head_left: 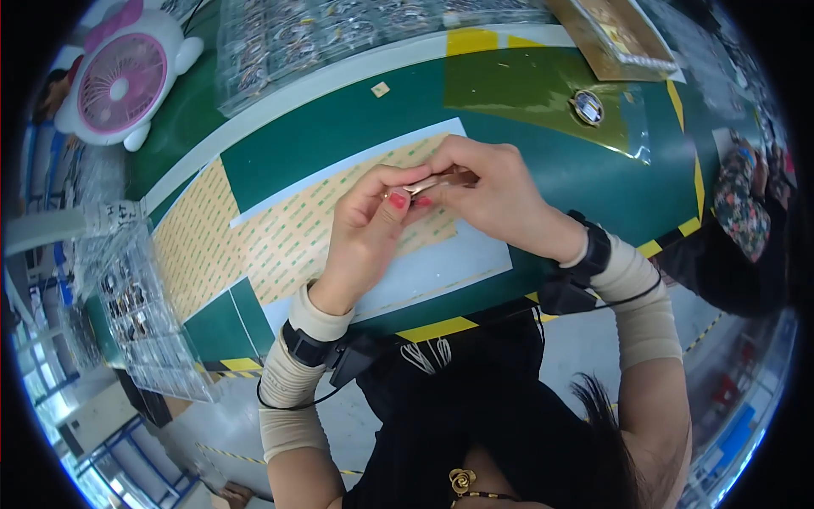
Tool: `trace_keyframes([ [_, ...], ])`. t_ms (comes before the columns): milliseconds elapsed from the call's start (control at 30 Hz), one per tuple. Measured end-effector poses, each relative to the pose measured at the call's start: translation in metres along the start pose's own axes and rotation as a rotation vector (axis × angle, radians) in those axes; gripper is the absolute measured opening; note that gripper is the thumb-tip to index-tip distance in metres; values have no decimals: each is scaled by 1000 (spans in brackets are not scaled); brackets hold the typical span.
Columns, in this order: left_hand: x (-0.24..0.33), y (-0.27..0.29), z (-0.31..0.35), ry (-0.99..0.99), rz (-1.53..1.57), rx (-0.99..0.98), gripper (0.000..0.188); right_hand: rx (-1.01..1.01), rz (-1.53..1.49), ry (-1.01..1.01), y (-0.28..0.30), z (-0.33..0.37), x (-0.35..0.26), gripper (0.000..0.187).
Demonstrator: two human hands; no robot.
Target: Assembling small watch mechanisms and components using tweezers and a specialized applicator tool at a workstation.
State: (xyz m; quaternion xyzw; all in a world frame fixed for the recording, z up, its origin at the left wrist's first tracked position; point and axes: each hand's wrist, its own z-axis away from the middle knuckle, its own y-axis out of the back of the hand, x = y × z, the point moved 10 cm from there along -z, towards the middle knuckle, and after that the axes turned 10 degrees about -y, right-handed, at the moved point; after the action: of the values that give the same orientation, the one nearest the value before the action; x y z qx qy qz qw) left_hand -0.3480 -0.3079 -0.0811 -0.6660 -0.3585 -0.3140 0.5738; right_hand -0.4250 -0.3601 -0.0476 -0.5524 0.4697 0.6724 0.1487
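Above the middle of the bench my left hand (369, 225) and my right hand (500, 195) meet, both closed. Between their fingertips is a small shiny metal piece (435, 182), gold to copper in tone; fingers cover much of it, so its kind cannot be made out. My left thumb and forefinger pinch its left end, while the right fingers grip its other side. Beneath the hands lies a cream adhesive sheet with rows of green marks (297, 242), on a white backing sheet (458, 263).
Clear trays of small metal parts stand at the back (314, 42) and left (136, 305). A round metal part (587, 108) rests on a yellowish film (500, 93). An open box (615, 42) is at the back right, a pink-and-white fan (123, 81) at the far left.
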Motion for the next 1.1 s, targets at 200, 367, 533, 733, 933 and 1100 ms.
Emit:
trace_keyframes([
  [200, -12, 24, -6, 35, 199, 179, 28, 239, 213, 305, 10, 6, -30, 29],
  [367, -26, 6, 0, 220, 109, 105, 32, 254, 439, 441, 14, 26, -37, 35],
  [533, -18, -6, 0, 226, 96, 88, 33, 586, 470, 124, 128, 33, 4, 34],
  [733, -24, -5, 0, 276, 97, 35, 33, 671, 961, -39, 159, 39, 47, 30],
  [933, -23, 4, 6, 303, 66, 64, 32, 626, 921, 59, 146, -47, -37, 26],
  [1100, -26, -6, 0, 317, 74, 43, 31, 594, 1087, 35, 161, -190, 9, 19],
])
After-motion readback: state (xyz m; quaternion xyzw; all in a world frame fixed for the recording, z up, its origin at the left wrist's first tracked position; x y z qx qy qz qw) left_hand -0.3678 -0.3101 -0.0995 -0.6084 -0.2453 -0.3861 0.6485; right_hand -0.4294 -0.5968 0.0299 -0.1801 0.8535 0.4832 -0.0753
